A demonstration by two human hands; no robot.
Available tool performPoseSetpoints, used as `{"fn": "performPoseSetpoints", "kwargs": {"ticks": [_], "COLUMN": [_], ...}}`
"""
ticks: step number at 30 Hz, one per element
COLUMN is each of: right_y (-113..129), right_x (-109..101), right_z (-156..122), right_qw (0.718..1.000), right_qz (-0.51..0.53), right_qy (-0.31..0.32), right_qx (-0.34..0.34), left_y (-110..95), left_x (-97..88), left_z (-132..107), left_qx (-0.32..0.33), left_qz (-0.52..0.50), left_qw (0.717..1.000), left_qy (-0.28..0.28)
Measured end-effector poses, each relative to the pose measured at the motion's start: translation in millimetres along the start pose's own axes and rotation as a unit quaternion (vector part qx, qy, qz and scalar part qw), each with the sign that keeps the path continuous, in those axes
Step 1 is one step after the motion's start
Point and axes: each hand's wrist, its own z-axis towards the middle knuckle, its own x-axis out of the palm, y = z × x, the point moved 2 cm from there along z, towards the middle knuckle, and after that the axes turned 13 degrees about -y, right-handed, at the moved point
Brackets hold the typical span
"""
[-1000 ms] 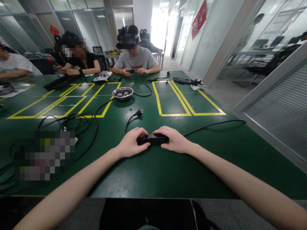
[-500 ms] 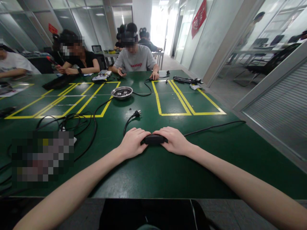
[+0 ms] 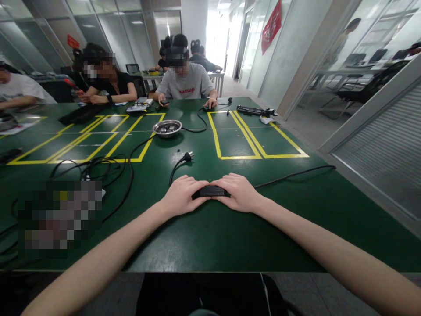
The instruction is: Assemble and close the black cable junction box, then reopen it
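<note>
A black power adapter brick (image 3: 212, 191) lies on the green table (image 3: 230, 237) straight in front of me. My left hand (image 3: 181, 195) grips its left end with fingers curled over it. My right hand (image 3: 239, 192) grips its right end the same way. The two hands nearly touch above the brick, and most of it is hidden. A black cable with a plug (image 3: 187, 156) curves away from the left side. Another black cable (image 3: 296, 173) runs off to the right.
A metal bowl (image 3: 167, 127) with small parts stands farther back, between yellow taped rectangles (image 3: 241, 140). Tangled black cables (image 3: 98, 169) lie at the left. Across the table sit other people, one in a grey shirt (image 3: 186, 85) handling a small device. A glass partition runs along the right.
My hands have closed in over the adapter, covering more of it; the red-tipped left end no longer shows. The person in grey has spread their hands apart.
</note>
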Motion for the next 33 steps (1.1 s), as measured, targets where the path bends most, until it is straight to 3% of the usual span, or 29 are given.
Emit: {"fn": "performPoseSetpoints", "kwargs": {"ticks": [6,17,27,33], "right_y": [3.1,1.8,3.6,-4.8], "right_x": [-4.1,-3.9,-7.5,-2.1], "right_z": [-0.5,-0.7,-1.4,-3.2], "right_qw": [0.996,0.991,0.993,0.998], "right_qz": [0.007,0.015,-0.008,-0.025], "right_qy": [-0.063,-0.078,-0.074,-0.03], "right_qx": [-0.065,-0.107,-0.087,-0.042], "left_y": [-0.6,-0.2,-4.9,-1.3], "left_x": [0.1,-0.5,-1.6,-2.5], "left_z": [-1.9,-1.8,-1.5,-2.5], "left_qx": [-0.001,0.065,0.077,0.027], "left_qz": [0.015,0.029,0.001,-0.014], "left_qw": [1.0,0.997,0.995,0.998], "left_qy": [-0.006,-0.042,-0.069,-0.063]}}
